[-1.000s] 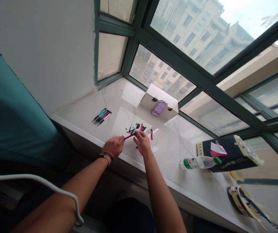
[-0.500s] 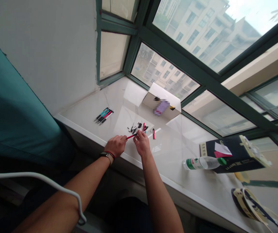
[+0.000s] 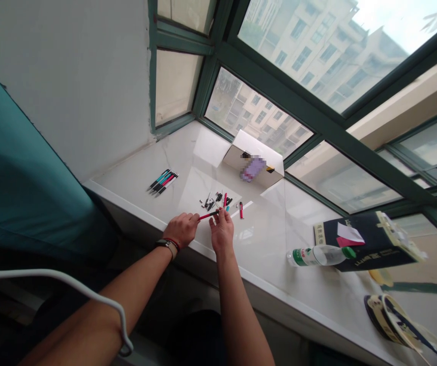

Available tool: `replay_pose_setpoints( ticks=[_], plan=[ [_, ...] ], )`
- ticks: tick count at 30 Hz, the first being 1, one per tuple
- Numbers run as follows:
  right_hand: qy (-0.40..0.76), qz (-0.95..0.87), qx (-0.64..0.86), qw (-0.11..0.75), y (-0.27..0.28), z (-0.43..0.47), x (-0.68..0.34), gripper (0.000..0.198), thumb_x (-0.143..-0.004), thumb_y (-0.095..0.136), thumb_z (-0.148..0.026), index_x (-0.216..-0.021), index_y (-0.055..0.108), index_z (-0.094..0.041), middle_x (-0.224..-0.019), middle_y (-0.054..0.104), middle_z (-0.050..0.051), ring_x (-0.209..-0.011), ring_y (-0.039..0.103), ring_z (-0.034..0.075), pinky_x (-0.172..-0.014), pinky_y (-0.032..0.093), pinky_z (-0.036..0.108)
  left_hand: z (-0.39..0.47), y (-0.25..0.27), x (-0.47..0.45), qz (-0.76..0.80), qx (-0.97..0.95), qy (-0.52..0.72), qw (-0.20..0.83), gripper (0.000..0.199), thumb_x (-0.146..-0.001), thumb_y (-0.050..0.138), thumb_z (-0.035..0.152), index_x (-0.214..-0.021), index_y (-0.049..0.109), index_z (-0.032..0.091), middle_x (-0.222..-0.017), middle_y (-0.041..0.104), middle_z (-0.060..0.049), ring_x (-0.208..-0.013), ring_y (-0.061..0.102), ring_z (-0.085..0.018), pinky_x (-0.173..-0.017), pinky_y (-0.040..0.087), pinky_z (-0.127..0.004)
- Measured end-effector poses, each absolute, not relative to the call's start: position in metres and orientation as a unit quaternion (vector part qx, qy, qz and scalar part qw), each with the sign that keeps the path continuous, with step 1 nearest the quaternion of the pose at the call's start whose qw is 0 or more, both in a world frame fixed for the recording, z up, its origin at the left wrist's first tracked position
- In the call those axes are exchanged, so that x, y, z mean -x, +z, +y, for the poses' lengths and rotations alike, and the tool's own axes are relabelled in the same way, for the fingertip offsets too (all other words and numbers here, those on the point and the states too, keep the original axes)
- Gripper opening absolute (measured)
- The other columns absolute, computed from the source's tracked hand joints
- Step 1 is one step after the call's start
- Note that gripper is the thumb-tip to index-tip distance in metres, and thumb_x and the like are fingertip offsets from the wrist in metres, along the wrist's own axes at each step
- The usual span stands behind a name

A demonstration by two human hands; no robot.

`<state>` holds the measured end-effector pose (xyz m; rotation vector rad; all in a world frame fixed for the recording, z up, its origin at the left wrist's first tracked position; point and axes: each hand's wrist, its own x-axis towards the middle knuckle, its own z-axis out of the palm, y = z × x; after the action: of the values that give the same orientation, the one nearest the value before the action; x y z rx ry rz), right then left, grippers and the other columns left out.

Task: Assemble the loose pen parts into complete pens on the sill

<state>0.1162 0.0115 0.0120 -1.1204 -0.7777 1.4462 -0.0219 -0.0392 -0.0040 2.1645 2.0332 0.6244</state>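
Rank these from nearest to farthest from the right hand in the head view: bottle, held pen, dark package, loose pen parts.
From the right hand:
1. Held pen, at its fingers.
2. Loose pen parts, just beyond, on the counter.
3. Bottle, off to the right.
4. Dark package, right, past the bottle.

And over on the right of the worktop [image 3: 266, 236], there's the bottle [image 3: 323, 255], green cap, green label, just in front of a dark box [image 3: 378, 251] with white and pink paper [image 3: 350, 235] on its face! Nearer the corner, a round navy-and-cream item [image 3: 382, 320]. Up by the glass, a white box [image 3: 258, 146], something purple [image 3: 254, 168] against it, too pixelated to call. Green window frames [image 3: 267, 93] slant across, pale buildings [image 3: 312, 48] beyond. Far left: teal curtain [image 3: 23, 152], grey wall [image 3: 81, 76], white cable [image 3: 50, 273] curving in below.
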Motion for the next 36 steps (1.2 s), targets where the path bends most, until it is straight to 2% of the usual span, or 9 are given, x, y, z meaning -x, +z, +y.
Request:
replay_pose_setpoints(
  ticks=[3,9,15,19,22,24,27,30,36],
  plan=[
    [0.615,-0.288,0.471,0.563,0.013,0.011,-0.116,0.031,-0.075,0.075,-0.045,-0.093,0.059,-0.025,-0.097,0.063,0.002,-0.085,0.061,0.014,-0.075,0.052,0.028,-0.039,-0.005,0.022,0.667,-0.714,0.206,0.056,0.031,-0.101,0.033,0.031,-0.103,0.062,0.022,-0.088,0.065,-0.009,-0.085,0.057,-0.023,-0.069,0.038,-0.033],
    [0.631,-0.290,0.464,0.550,0.018,0.011,-0.115,0.044,-0.079,0.070,-0.051,-0.115,0.062,-0.026,-0.103,0.063,0.003,-0.085,0.061,0.013,-0.075,0.051,0.027,-0.038,-0.006,0.023,0.657,-0.720,0.212,0.061,0.031,-0.102,0.033,0.031,-0.102,0.062,0.022,-0.087,0.065,-0.007,-0.084,0.056,-0.022,-0.069,0.037,-0.033],
    [0.593,-0.233,0.497,0.589,0.017,0.004,-0.116,0.038,-0.071,0.079,-0.050,-0.087,0.061,-0.020,-0.095,0.065,0.002,-0.082,0.061,0.012,-0.074,0.051,0.025,-0.040,-0.006,0.023,0.649,-0.731,0.206,0.048,0.030,-0.102,0.034,0.031,-0.102,0.062,0.021,-0.090,0.064,-0.007,-0.084,0.055,-0.022,-0.069,0.036,-0.032],
    [0.584,-0.200,0.512,0.597,0.018,-0.006,-0.121,0.041,-0.066,0.083,-0.049,-0.080,0.058,-0.020,-0.085,0.065,0.000,-0.076,0.062,0.011,-0.071,0.052,0.024,-0.040,-0.006,0.024,0.640,-0.740,0.201,0.044,0.030,-0.102,0.033,0.032,-0.101,0.062,0.022,-0.091,0.064,-0.007,-0.084,0.055,-0.021,-0.069,0.037,-0.031],
    [0.585,-0.198,0.511,0.598,0.026,-0.014,-0.125,0.044,-0.063,0.086,-0.046,-0.090,0.064,-0.020,-0.091,0.069,0.003,-0.084,0.066,0.015,-0.075,0.054,0.027,-0.038,-0.005,0.025,0.625,-0.752,0.203,0.041,0.030,-0.102,0.033,0.032,-0.102,0.061,0.022,-0.092,0.064,-0.007,-0.085,0.056,-0.020,-0.070,0.039,-0.031],
    [0.591,-0.195,0.500,0.602,0.037,-0.023,-0.128,0.054,-0.060,0.088,-0.045,-0.103,0.067,-0.019,-0.101,0.070,0.006,-0.093,0.067,0.019,-0.079,0.055,0.029,-0.038,-0.003,0.026,0.609,-0.762,0.214,0.047,0.031,-0.102,0.032,0.031,-0.101,0.062,0.021,-0.090,0.064,-0.007,-0.082,0.057,-0.019,-0.070,0.041,-0.030],
    [0.588,-0.213,0.504,0.596,0.058,-0.050,-0.134,0.062,-0.058,0.089,-0.046,-0.108,0.070,-0.016,-0.109,0.070,0.010,-0.100,0.066,0.022,-0.081,0.056,0.032,-0.051,0.002,0.027,0.532,-0.799,0.262,0.095,0.033,-0.102,0.033,0.032,-0.098,0.063,0.020,-0.081,0.063,-0.004,-0.074,0.057,-0.016,-0.069,0.045,-0.026],
    [0.574,-0.257,0.522,0.577,0.073,-0.097,-0.145,0.051,-0.065,0.084,-0.052,-0.100,0.073,-0.015,-0.109,0.070,0.010,-0.102,0.065,0.024,-0.079,0.057,0.032,-0.090,0.011,0.027,0.452,-0.799,0.360,0.164,0.033,-0.101,0.035,0.034,-0.104,0.065,0.022,-0.081,0.064,-0.003,-0.075,0.061,-0.014,-0.073,0.050,-0.023],
    [0.456,-0.316,0.566,0.610,0.071,-0.203,-0.161,0.042,-0.069,0.081,-0.056,-0.077,0.068,-0.017,-0.089,0.069,0.007,-0.071,0.062,0.017,-0.058,0.053,0.025,-0.213,0.038,0.017,0.444,-0.719,0.433,0.315,0.028,-0.097,0.047,0.040,-0.105,0.071,0.028,-0.086,0.071,-0.003,-0.077,0.068,-0.013,-0.072,0.055,-0.017]
  ],
)
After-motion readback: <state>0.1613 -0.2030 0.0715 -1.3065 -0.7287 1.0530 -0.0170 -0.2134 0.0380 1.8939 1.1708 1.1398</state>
